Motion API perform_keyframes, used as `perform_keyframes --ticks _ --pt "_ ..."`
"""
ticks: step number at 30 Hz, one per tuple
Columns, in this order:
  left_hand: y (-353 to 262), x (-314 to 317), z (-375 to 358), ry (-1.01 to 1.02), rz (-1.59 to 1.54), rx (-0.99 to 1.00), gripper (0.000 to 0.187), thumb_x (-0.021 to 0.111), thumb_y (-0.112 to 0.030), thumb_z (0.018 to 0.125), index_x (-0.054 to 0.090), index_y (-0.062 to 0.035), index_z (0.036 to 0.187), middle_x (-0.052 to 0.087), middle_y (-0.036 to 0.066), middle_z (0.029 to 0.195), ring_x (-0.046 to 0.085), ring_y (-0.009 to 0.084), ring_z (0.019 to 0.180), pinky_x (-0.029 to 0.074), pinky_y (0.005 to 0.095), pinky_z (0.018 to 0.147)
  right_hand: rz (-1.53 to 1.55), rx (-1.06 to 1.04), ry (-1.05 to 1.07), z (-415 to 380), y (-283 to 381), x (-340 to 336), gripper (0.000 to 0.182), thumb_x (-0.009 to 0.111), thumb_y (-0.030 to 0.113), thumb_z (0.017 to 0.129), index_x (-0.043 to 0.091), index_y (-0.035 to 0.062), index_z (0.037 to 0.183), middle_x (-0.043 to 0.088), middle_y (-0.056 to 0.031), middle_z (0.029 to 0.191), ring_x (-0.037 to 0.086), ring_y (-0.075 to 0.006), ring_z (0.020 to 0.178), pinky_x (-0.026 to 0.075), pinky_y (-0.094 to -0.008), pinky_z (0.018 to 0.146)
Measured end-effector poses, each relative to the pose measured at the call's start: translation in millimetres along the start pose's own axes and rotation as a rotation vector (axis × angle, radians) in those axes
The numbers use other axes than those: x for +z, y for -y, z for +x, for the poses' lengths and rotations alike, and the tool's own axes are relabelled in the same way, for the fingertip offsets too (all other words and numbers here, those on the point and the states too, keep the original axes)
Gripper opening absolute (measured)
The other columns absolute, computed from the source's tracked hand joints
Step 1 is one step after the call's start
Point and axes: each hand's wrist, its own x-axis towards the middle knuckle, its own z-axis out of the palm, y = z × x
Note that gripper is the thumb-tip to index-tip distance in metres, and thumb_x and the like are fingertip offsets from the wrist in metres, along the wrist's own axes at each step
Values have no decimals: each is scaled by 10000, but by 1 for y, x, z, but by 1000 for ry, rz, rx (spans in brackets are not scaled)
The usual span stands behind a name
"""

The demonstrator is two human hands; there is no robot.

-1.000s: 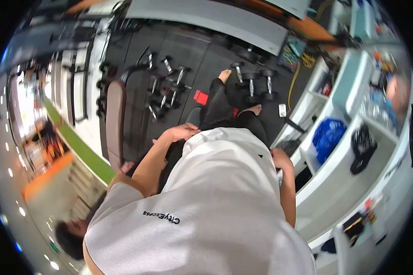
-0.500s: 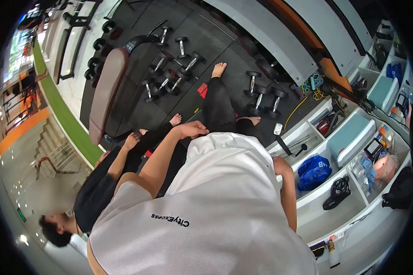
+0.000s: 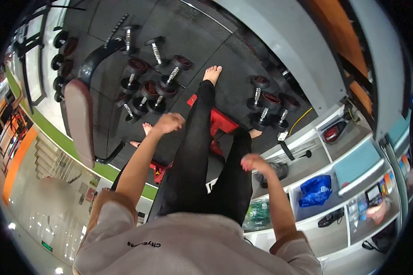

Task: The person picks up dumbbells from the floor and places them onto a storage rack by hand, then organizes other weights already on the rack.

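Black-trousered legs (image 3: pixel 192 156) stretch out, red frame (image 3: pixel 222 123) between them! Left hand (image 3: pixel 170 123) and right hand (image 3: pixel 257 163) hang near either side, fingers loosely half open, visibly empty. Loose, balanced arms suit this best, I'd say.

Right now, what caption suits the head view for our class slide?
Left hand and right hand raised near black trousers, dumbbells on dark floor, blue bag in white shelving.

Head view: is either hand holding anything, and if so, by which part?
Nothing that I can see: no object shows in the left hand or the right hand, whose fingers are slightly blurred.
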Motion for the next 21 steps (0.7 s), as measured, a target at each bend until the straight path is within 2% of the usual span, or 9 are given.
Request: perform_keyframes --ticks 1,3,8,11,12,14,18,20,21 --pt "39 -10 43 -190 70 72 220 527 -196 780 645 -37 877 652 76 776 611 152 729 472 267 648 -26 -241 -59 46 2 -33 194 519 212 790 603 40 821 595 -30 688 573 -108 620 452 -227 554" --pt "85 -31 107 -428 119 85 243 524 -216 775 649 -41 888 660 110 810 638 204 771 483 300 710 290 -208 -449 120 14 -84 186 447 90 822 582 54 945 593 -26 759 565 -102 651 429 -217 514" --pt "136 -89 204 -633 321 28 214 545 -149 776 641 -49 939 660 121 832 640 237 828 483 326 748 307 -122 -867 245 26 -208 342 476 159 855 486 55 1181 547 -29 1152 518 -171 1047 408 -308 857" --pt "131 -115 245 -700 353 131 319 546 -143 785 569 -10 1074 635 154 968 614 246 930 463 318 818 -29 -234 -1201 299 8 -249 259 475 198 852 539 70 1068 581 -108 1079 561 -245 993 432 -358 816" --pt "134 -122 262 -731 330 180 366 543 -140 787 536 7 1122 620 166 1022 601 247 969 454 317 842 -33 -233 -1200 305 11 -257 259 475 198 852 539 70 1068 581 -108 1079 561 -245 993 432 -358 816" --pt "141 -132 293 -686 227 163 431 540 -150 790 481 21 1181 588 181 1091 568 252 1035 434 316 878 -487 282 -1114 300 45 -255 401 509 341 819 527 50 1094 551 -172 1147 525 -317 1069 397 -418 888" --pt "126 -128 337 -628 152 59 479 573 -221 789 470 19 1190 580 190 1103 555 268 1054 429 325 874 -721 530 -1025 303 66 -257 544 519 458 779 515 51 1140 536 -217 1150 518 -336 1070 391 -419 915" --pt "104 -124 342 -485 421 -184 472 599 -257 773 503 27 1137 584 207 1082 567 293 1023 439 338 843 -674 579 -1049 323 46 -265 542 577 433 768 519 23 1118 531 -205 1167 511 -308 1091 386 -395 919" --pt "109 -122 345 -483 418 -187 472 599 -257 773 503 27 1137 584 207 1082 567 293 1023 439 338 843 -448 273 -1106 335 19 -265 526 617 394 757 527 3 1097 538 -194 1162 511 -284 1095 385 -376 911"
